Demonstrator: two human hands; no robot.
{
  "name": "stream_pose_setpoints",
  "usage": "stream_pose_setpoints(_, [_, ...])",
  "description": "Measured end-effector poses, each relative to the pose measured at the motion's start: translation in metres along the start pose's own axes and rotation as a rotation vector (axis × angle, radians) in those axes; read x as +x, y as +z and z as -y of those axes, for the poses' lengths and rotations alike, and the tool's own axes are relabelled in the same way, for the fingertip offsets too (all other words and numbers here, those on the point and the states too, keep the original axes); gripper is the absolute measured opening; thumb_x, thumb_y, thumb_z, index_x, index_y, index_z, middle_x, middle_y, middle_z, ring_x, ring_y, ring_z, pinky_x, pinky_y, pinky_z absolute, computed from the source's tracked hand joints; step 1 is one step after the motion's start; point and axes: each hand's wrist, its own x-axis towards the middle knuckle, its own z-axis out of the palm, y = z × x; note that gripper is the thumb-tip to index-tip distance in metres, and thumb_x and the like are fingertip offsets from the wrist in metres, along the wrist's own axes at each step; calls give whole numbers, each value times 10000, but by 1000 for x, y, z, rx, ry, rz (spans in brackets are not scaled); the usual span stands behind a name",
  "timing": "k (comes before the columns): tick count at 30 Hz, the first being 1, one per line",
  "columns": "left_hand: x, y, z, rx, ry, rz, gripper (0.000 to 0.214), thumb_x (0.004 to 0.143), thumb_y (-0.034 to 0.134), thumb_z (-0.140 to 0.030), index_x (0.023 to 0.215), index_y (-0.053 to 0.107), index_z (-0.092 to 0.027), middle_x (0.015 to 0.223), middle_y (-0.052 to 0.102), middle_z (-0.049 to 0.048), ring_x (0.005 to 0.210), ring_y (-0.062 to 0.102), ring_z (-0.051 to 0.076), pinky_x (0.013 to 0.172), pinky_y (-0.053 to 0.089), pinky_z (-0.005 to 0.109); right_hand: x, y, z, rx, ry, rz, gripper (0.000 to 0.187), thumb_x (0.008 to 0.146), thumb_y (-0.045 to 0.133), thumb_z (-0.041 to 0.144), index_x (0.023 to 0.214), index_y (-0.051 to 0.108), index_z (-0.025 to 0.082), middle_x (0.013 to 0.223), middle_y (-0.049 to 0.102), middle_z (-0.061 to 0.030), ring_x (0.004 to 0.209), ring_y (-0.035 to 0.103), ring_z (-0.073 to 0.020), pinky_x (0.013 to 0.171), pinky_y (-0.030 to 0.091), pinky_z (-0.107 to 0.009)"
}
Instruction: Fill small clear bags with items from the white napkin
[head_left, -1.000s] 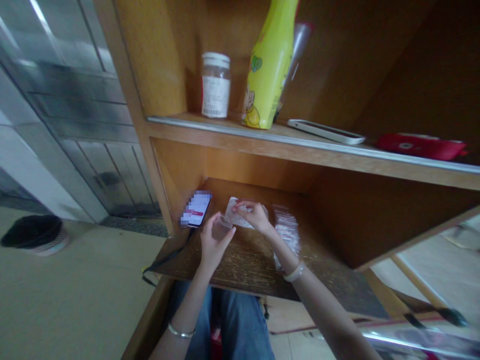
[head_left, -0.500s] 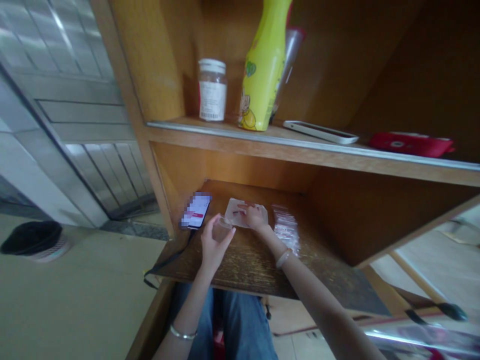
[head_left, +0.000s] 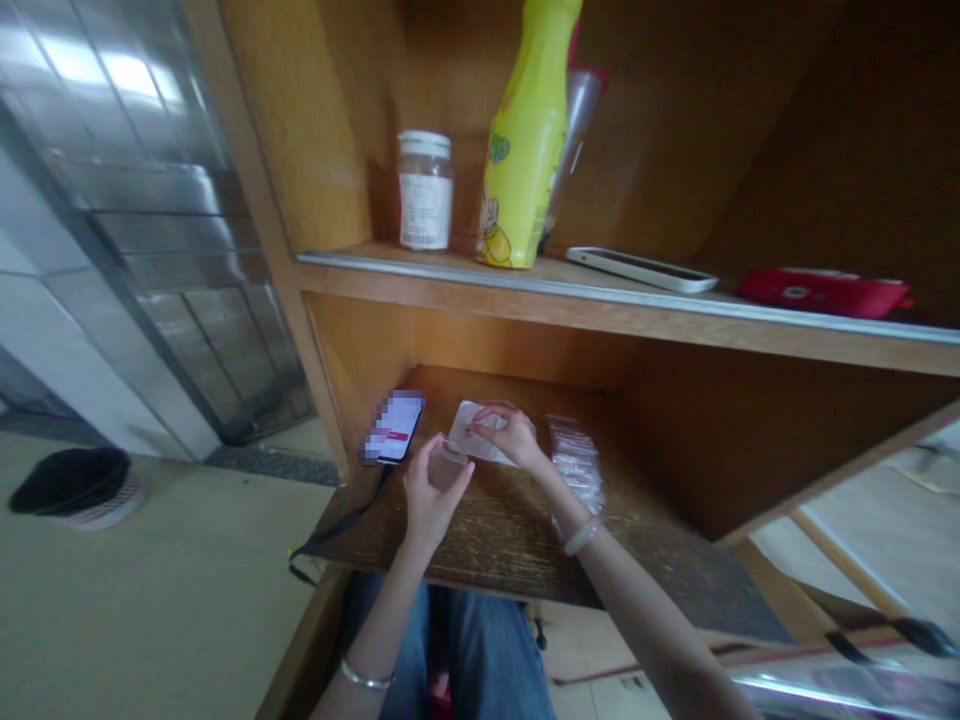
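Near the middle of the frame, the left hand (head_left: 429, 492) is closed around a small clear bag (head_left: 448, 464), held up just above the bench (head_left: 495, 530). The right hand (head_left: 504, 436) has its fingertips pinched on a flat white packet (head_left: 471, 440) that lies on the bench, just right of the phone (head_left: 393, 428) with its lit screen and trailing cable.

Half a second ago the right hand lay flatter on the packet, pressing it down; now the fingers are arched and the near edge of the packet looks slightly lifted, much as it was a second ago. The left hand has barely moved, the clear bag kept at the same height beside the packet. I would judge this a repeated pick from the packet toward the bag, with the bag held ready to receive.

A stack of clear bags (head_left: 576, 462) lies right of the right wrist. On the shelf (head_left: 615, 300) above stand a jar (head_left: 425, 190) and a yellow-green bottle (head_left: 525, 140).
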Motion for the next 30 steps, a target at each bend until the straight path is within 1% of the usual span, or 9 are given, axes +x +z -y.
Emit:
stream_pose_setpoints(3, [0,1,1,-19,2,2,548,701,730,-375,1184,548,-193,1190,621,104,1098,597,242,972,467,438,-6,-13,18,279,-147,122,130,745,691,316,810,718,207,944,722,-25,1014,628,-188,906,450,-284])
stream_pose_setpoints(6, [0,2,2,-32,-17,5,554,704,727,-380,1192,542,-193,1183,625,104,1075,610,239,957,479,435,-6,-15,25,358,-201,242,184,781,657,361,855,731,210,884,733,-24,957,650,-189,872,477,-292])
stream_pose_setpoints(10, [0,1,0,-7,-1,-11,536,701,729,-379,1173,555,-193,1186,624,104,1093,598,241,985,456,446,5,2,11,205,-155,117,170,841,586,271,928,724,227,1052,712,-34,1045,626,-171,932,454,-282])
stream_pose_setpoints(14, [0,0,-2,-1,5,-13,537,700,730,-378,1168,554,-184,1183,624,106,1089,597,239,984,454,443,12,24,-6,-181,-25,214,157,810,622,191,888,734,268,1076,710,-18,1183,553,-199,1009,390,-324])
stream_pose_setpoints(16, [-1,-1,-3,2,2,-8,545,700,730,-380,1175,550,-183,1186,622,105,1094,593,237,988,451,440,13,29,-8,-272,10,241,176,806,615,165,877,739,269,1074,712,-18,1207,535,-206,1029,365,-331])
stream_pose_setpoints(20, [0,-1,-3,12,-3,0,546,705,727,-382,1183,548,-189,1191,618,103,1108,585,237,997,442,440,13,30,-6,-260,14,241,234,800,575,127,889,743,263,1106,700,-19,1141,581,-178,994,384,-257])
stream_pose_setpoints(24, [0,0,-4,10,3,-4,542,701,730,-375,1178,552,-188,1186,621,106,1103,589,238,988,449,436,14,29,-9,-246,26,225,240,778,576,131,870,748,271,1092,705,-14,1075,614,-175,940,416,-235])
stream_pose_setpoints(27, [-1,0,-2,18,4,-7,545,702,728,-378,1181,552,-187,1183,623,105,1097,593,238,986,452,436,16,32,-17,-209,41,158,181,757,608,150,798,749,258,1081,707,-34,1046,626,-197,918,435,-252])
stream_pose_setpoints(30, [-1,0,1,28,10,-9,548,705,726,-380,1184,550,-182,1184,622,103,1090,598,234,981,458,424,18,36,-24,-13,43,57,86,731,653,193,712,728,229,1005,722,-67,978,645,-225,889,457,-297])
